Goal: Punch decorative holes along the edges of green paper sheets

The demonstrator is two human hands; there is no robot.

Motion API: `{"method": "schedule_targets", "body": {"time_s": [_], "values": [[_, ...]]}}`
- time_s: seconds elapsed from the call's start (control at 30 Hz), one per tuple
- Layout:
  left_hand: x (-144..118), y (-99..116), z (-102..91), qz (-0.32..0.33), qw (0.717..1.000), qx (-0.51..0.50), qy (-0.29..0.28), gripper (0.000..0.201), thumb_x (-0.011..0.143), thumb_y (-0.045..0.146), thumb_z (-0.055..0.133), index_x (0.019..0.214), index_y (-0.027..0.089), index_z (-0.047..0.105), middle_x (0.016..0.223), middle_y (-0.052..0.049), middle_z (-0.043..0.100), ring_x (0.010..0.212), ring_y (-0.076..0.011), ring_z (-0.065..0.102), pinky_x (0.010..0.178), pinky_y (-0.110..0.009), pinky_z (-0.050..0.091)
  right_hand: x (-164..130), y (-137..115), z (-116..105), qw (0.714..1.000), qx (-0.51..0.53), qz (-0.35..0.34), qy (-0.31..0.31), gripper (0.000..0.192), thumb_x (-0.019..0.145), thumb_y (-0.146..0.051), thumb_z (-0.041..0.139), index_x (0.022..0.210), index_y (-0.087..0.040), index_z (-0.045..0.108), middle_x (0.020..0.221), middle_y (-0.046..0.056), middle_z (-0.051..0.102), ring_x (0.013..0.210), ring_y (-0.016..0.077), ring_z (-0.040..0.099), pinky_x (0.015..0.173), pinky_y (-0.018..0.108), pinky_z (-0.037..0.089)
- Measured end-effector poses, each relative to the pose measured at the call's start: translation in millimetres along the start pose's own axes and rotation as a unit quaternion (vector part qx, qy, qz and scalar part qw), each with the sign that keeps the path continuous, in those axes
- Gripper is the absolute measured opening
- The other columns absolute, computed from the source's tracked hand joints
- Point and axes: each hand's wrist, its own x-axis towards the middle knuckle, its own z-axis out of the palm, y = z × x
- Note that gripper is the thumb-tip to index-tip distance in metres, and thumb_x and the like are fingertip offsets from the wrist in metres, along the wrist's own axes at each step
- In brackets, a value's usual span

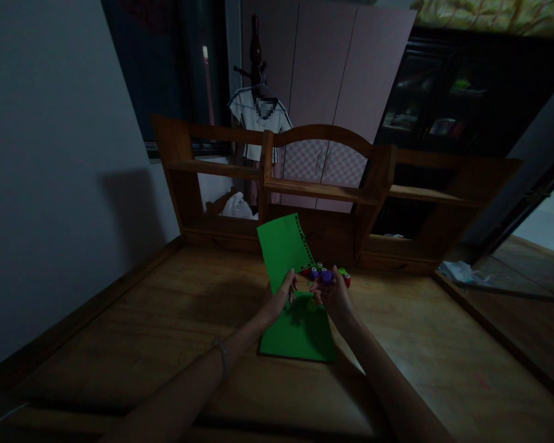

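My left hand (282, 294) pinches the raised green sheet (284, 249) at its lower edge. My right hand (333, 294) is closed on a purple punch (325, 275) at the sheet's perforated side. Step in hand, as I judge it: edge punching. The next move calls for aligning the punch past the last hole. More green paper (300, 335) lies on the wooden desk (166, 320).

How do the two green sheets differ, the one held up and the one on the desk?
The raised green sheet stands tilted in the left hand and has a row of punched holes along its right edge; the flat green sheet lies on the desk, with no holes visible. Both are the same bright green.
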Motion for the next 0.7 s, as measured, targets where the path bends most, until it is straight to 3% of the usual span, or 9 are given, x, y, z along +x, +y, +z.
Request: {"method": "schedule_targets", "body": {"time_s": [0.3, 0.53, 0.7], "values": [[1, -2, -1.2, 0.001, 0.999, 0.037, 0.032, 0.044, 0.079, 0.059, 0.043, 0.066, 0.018, 0.050, 0.056, 0.002, 0.048, 0.041, -0.0077, 0.039, 0.042, -0.021, 0.030, 4, -4, -13, 1.000, 0.025, 0.006, 0.011, 0.052, 0.087, -0.057, 0.033, 0.070, -0.015, 0.058, 0.059, 0.010, 0.062, 0.044, 0.0127, 0.053, 0.039, 0.020, 0.040], [0, -1, -0.7, -0.007, 0.999, 0.032, 0.015, 0.046, 0.079, 0.061, 0.041, 0.067, 0.018, 0.049, 0.053, 0.003, 0.045, 0.041, -0.0080, 0.039, 0.045, -0.022, 0.031, 0, -6, -9, 0.998, 0.038, 0.042, 0.024, 0.032, 0.080, -0.046, 0.049, 0.069, -0.017, 0.056, 0.051, 0.000, 0.050, 0.033, 0.0067, 0.035, 0.027, 0.016, 0.024], [-1, 0, -1.5, -0.020, 0.999, 0.031, 0.001, 0.045, 0.079, 0.061, 0.040, 0.068, 0.019, 0.049, 0.053, 0.004, 0.044, 0.041, -0.0080, 0.038, 0.045, -0.022, 0.030, 0, -8, -10, 0.996, 0.055, 0.064, 0.009, 0.033, 0.079, -0.047, 0.051, 0.069, -0.016, 0.056, 0.046, -0.003, 0.045, 0.030, 0.0048, 0.025, 0.026, 0.015, 0.017]]}}
